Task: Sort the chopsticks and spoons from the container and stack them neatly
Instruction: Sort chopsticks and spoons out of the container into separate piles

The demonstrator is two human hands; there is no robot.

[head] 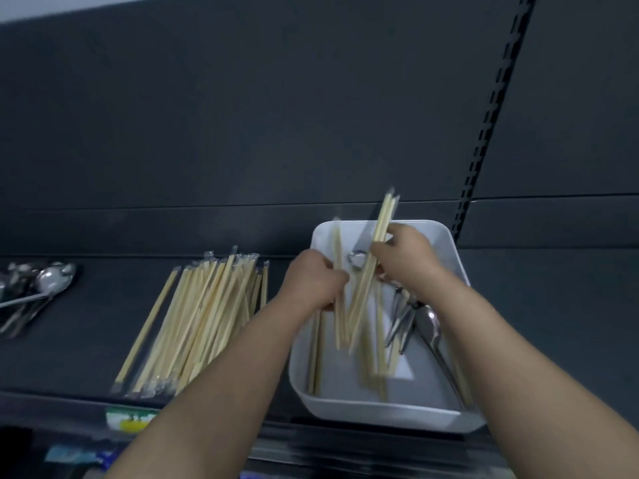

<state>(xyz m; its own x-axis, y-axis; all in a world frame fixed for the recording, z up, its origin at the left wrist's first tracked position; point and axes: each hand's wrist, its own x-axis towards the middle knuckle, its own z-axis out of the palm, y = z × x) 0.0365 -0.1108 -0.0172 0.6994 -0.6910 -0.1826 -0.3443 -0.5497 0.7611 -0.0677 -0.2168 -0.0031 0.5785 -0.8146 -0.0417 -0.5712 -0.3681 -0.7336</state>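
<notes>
**Both hands in the container, each holding chopsticks**

Right hand (404,257): fingers curled around a chopstick bundle (382,223). The bundle is tilted, its top ends rising past the far rim of the container and its lower ends pointing down into the middle. Left hand (314,281): fingers curled around a smaller chopstick group (338,326), which stands nearly upright in the frame just left of the bundle. The two sets almost meet at their lower ends. Motion blur hides the exact finger placement and the count in each hand.

A round metal spoon bowl (358,259) shows between the hands, low in the container.

Both hands are over the white container (380,416), at the right of the shelf with its near edge at the shelf front. Inside it, loose chopsticks (378,357) lie lengthwise, with a few more along the left wall. Metal spoons (430,326) lie on the right side, under the right forearm.

Left of the container, just beside it on the dark shelf (86,347), is a sorted chopstick pile (207,319), in clear wrappers, roughly parallel and fanned slightly. Well apart at the far left is a spoon pile (41,285), partly cut off by the frame.

Behind is a dark back panel (242,115) with a slotted rail (484,133). A blurred label (128,418) sits on the shelf front edge.
</notes>
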